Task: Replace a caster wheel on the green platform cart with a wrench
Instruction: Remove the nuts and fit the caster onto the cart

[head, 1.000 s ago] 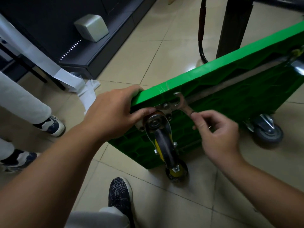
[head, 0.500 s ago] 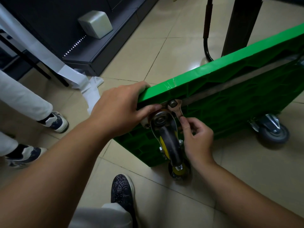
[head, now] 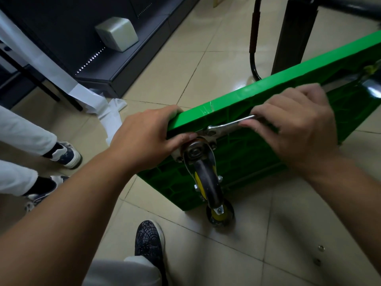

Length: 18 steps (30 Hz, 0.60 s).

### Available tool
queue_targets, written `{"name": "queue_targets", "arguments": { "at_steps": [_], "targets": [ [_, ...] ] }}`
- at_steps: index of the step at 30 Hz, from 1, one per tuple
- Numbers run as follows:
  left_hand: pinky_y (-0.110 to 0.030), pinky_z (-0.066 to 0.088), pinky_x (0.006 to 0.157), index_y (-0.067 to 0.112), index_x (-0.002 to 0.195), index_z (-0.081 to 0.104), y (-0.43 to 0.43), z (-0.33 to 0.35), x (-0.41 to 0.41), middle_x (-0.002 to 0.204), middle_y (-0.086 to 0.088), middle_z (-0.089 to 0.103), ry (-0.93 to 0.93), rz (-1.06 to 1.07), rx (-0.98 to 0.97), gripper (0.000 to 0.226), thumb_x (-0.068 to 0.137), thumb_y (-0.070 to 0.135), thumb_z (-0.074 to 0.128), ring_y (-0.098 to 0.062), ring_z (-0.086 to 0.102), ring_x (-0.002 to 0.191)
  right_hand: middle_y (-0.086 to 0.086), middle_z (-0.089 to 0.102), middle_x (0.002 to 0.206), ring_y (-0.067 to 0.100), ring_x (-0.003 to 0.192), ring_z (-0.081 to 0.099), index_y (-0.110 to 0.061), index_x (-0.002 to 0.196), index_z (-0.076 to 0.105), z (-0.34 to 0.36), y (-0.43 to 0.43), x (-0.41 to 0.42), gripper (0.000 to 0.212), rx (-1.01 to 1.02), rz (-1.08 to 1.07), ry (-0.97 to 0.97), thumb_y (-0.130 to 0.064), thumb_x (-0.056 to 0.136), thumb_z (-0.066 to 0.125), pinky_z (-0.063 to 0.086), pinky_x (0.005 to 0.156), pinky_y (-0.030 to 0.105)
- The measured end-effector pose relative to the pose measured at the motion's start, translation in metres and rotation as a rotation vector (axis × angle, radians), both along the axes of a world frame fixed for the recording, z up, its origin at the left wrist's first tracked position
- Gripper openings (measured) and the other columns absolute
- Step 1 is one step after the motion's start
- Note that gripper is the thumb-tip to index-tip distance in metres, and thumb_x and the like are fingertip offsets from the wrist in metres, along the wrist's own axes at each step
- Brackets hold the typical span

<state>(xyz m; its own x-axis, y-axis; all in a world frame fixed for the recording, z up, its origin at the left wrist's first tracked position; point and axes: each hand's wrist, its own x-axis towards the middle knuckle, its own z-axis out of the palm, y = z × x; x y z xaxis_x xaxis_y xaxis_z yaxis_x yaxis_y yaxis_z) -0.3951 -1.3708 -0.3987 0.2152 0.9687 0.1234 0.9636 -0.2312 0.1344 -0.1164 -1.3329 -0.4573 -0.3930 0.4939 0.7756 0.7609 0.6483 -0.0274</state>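
Raised from beside the caster wheel [head: 206,182], the right hand [head: 296,131] now grasps the wrench [head: 225,126] handle at centre right; the left hand [head: 144,137] clasps a corner of the green platform cart [head: 247,159].

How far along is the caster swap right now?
Done: the green platform cart is tipped on its edge, caster exposed; two small metal pieces lie on the floor. In hand: the left hand grips the cart's corner, the right hand holds the wrench on a mounting-plate bolt. Left: the caster is still mounted; loosening or tightening, I cannot tell.
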Motion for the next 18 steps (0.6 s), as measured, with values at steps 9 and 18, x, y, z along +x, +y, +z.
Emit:
{"name": "queue_targets", "arguments": {
  "at_steps": [9,18],
  "targets": [
    [-0.034,0.04,0.064,0.033,0.118,0.06,-0.001,0.0,0.001,0.085,0.008,0.063,0.005,0.006,0.0,0.051,0.086,0.072,0.051,-0.021,0.059,0.08,-0.013,0.068,0.079,0.009,0.078,0.061,-0.023,0.09,0.072,-0.022,-0.03,-0.005,0.021,-0.463,0.059,0.667,-0.044,0.09,0.069,0.045,0.077,0.03],
    [-0.034,0.038,0.062,0.032,0.114,0.059,-0.001,0.0,0.002,0.083,0.008,0.062,0.009,0.011,0.012,0.05,0.086,0.073,0.052,-0.021,0.058,0.077,-0.001,0.07,0.071,0.01,0.071,0.065,-0.021,0.083,0.073,-0.088,-0.064,-0.079,0.016,-0.967,0.086,1.374,-0.036,0.084,0.069,0.05,0.069,0.02]
  ]
}}
